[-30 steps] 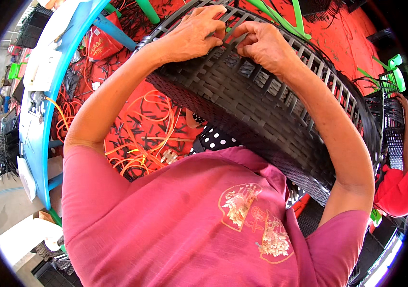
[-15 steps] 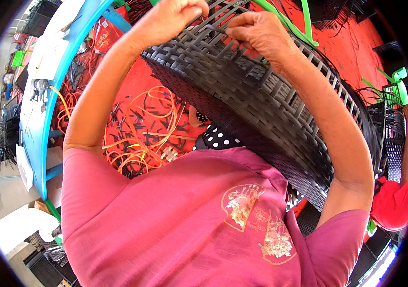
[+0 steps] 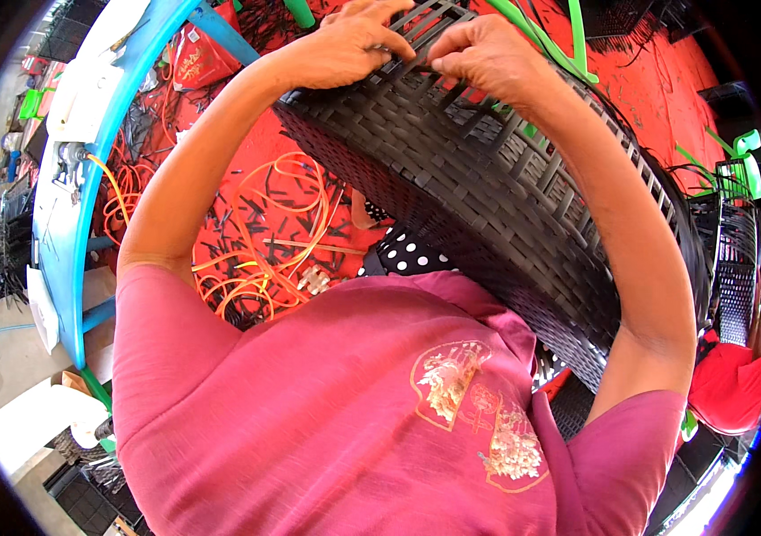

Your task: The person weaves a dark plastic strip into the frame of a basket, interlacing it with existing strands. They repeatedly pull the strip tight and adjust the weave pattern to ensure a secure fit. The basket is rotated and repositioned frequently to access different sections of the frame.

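Note:
A large black basket-like piece of flat plastic strips slants across in front of me, tightly woven on its near side, with open slats along its far upper edge. My left hand rests on its upper left end, fingers spread over the weave and slats. Close beside it, my right hand pinches at the edge of the weave, thumb and forefinger together on a black plastic strip; the strip's end is hidden by the fingers. A small gap separates the two hands.
A blue-edged table curves along the left. Orange hose lies coiled on the red floor among black strip scraps. A red bag is near the table leg. Green legs rise behind the weave. Another person's red sleeve shows at right.
My left hand has gone from closed fingers to spread ones and come down onto the weave, nearer my right hand. My right hand stays pinched, shifted slightly. The woven piece has tilted a little.

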`<move>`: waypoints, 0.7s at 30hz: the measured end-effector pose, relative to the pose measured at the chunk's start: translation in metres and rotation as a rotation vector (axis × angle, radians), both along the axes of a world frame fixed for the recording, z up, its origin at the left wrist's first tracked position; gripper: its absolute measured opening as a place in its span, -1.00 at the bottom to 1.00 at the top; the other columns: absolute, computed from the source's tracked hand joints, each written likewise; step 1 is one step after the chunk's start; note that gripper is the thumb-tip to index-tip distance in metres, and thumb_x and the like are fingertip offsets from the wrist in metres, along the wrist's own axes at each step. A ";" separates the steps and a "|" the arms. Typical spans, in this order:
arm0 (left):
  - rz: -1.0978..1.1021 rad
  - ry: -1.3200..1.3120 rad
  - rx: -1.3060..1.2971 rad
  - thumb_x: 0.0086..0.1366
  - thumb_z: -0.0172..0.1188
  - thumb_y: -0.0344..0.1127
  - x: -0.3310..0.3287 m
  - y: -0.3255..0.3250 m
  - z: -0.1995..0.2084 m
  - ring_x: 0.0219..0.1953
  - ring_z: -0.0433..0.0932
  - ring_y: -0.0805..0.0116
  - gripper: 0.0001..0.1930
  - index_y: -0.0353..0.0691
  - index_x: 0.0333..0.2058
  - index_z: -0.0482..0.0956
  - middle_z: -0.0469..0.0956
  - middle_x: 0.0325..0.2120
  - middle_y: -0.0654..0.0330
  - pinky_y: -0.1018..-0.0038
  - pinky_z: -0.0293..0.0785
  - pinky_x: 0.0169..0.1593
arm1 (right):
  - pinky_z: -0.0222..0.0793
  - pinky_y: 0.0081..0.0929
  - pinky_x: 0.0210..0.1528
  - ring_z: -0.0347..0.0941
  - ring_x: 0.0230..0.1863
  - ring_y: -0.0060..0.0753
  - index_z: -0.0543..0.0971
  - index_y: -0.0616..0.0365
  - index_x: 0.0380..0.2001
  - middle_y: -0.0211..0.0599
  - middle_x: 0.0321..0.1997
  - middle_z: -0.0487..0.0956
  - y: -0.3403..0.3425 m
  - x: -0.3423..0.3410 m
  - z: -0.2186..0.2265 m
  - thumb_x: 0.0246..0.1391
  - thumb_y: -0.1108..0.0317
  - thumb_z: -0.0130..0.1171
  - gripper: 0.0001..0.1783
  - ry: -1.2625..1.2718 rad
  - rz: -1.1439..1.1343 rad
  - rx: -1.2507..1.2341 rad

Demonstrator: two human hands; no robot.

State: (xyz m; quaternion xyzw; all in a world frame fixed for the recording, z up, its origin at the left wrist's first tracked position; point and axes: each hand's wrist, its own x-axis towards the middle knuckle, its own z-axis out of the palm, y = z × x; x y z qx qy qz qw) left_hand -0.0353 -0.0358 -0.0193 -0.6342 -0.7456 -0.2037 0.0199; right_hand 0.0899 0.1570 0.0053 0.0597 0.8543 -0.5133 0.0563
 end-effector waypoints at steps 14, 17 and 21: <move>0.028 -0.396 0.005 0.20 0.15 -0.47 -0.010 -0.008 0.051 0.16 0.27 0.00 -0.91 -0.30 -0.31 0.53 0.20 0.14 0.02 0.19 0.15 0.22 | 0.26 -0.74 -0.63 0.37 -0.62 -0.76 0.65 0.18 -0.25 -0.50 -0.51 0.57 -0.023 -0.017 -0.008 0.05 0.33 0.25 -0.79 0.119 -0.069 -0.345; 0.115 -0.295 0.015 0.17 0.10 -0.54 -0.018 -0.022 0.021 0.13 0.28 -0.05 -0.87 -0.30 -0.28 0.52 0.27 0.04 -0.01 0.20 0.18 0.19 | 0.19 -0.74 -0.68 0.31 -0.69 -0.76 0.66 0.18 -0.43 -0.49 -0.62 0.53 -0.028 -0.024 -0.002 0.00 0.41 0.23 -0.91 0.068 -0.102 -0.205; 0.114 -0.254 -0.062 0.17 0.08 -0.51 -0.019 -0.029 0.004 0.16 0.24 -0.07 -0.84 -0.30 -0.25 0.54 0.20 0.16 -0.10 0.19 0.16 0.20 | 0.11 -0.67 -0.76 0.25 -0.76 -0.72 0.65 0.17 -0.49 -0.46 -0.66 0.51 -0.019 -0.043 -0.004 -0.04 0.42 0.23 -0.93 -0.035 0.070 0.066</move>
